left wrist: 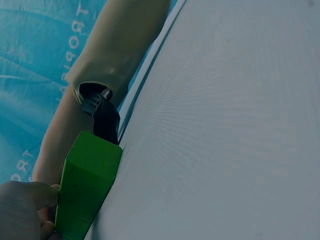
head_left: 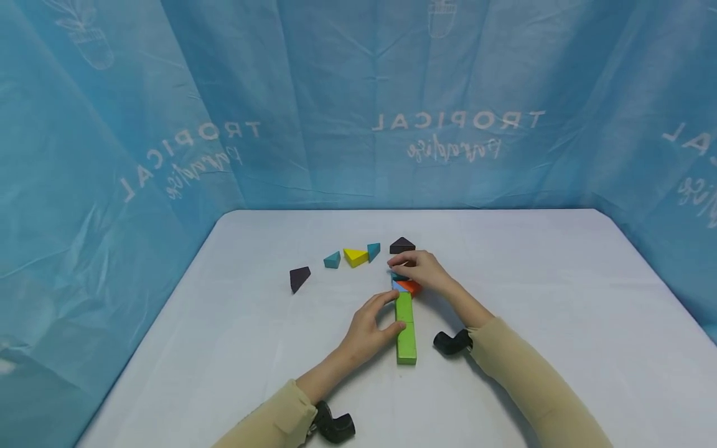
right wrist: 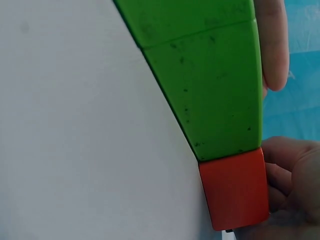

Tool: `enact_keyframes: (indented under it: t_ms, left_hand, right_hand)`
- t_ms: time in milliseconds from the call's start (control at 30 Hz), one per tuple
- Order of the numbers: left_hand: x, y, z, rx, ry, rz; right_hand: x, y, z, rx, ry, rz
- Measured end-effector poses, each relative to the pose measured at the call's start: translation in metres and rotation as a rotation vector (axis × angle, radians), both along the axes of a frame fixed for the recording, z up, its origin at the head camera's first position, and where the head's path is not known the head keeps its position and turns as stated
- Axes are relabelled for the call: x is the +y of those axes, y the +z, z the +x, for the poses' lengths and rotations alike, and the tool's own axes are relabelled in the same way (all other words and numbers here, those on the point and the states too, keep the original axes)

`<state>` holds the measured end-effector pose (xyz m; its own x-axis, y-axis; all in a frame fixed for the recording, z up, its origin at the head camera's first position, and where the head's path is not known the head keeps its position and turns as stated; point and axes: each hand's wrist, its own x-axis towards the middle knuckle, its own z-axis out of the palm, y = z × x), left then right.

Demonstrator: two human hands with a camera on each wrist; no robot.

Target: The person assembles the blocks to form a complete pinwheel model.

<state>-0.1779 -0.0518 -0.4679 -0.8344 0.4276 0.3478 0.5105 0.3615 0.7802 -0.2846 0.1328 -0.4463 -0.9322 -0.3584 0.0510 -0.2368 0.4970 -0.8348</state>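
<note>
Two green blocks (head_left: 406, 342) lie end to end on the white table, pointing away from me. My left hand (head_left: 366, 333) is along their left side, thumb and fingers spread, with fingertips right at their edge. In the left wrist view its thumb meets the green side. Past the far green block sit a small light-blue triangle (head_left: 398, 286) and a red block (head_left: 411, 287), side by side. My right hand (head_left: 421, 269) reaches over these, thumb and index finger bent together at a teal triangular block (head_left: 399, 276), which they partly hide.
Behind the right hand lies a dark triangular block (head_left: 402, 246). To its left are a teal triangle (head_left: 373, 251), a yellow triangular block (head_left: 355, 257), another teal triangle (head_left: 332, 260) and a dark block (head_left: 299, 278). Blue printed curtains (head_left: 336, 162) surround the table.
</note>
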Motion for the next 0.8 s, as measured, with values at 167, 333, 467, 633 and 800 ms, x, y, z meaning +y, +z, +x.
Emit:
enact_keyframes:
  t_ms: [167,333,467,633,800]
  left_hand:
    - [0.0001,-0.0014,-0.0007,-0.005,-0.001,0.0]
    - [-0.0009,0.0002,-0.0004,0.001,-0.001,-0.01]
    - [-0.0001,0.0001,-0.0003,0.016,0.002,-0.005]
    - [-0.0003,0.0,-0.0003,0.023,-0.002,-0.011]
    - [-0.0005,0.0004,-0.0011,0.017,-0.002,-0.007]
  right_hand:
    - [-0.0003,-0.0005,0.0025,0.022,0.008,0.026]
    - [-0.0011,-0.001,0.0028,0.022,0.021,0.014]
    - [0.0001,-0.0021,0.0044,0.028,0.026,-0.001]
    - [0.0,-0.0022,0.0052,0.02,0.019,0.006]
    - [0.0026,0.0019,0.0078,0.024,0.015,-0.02]
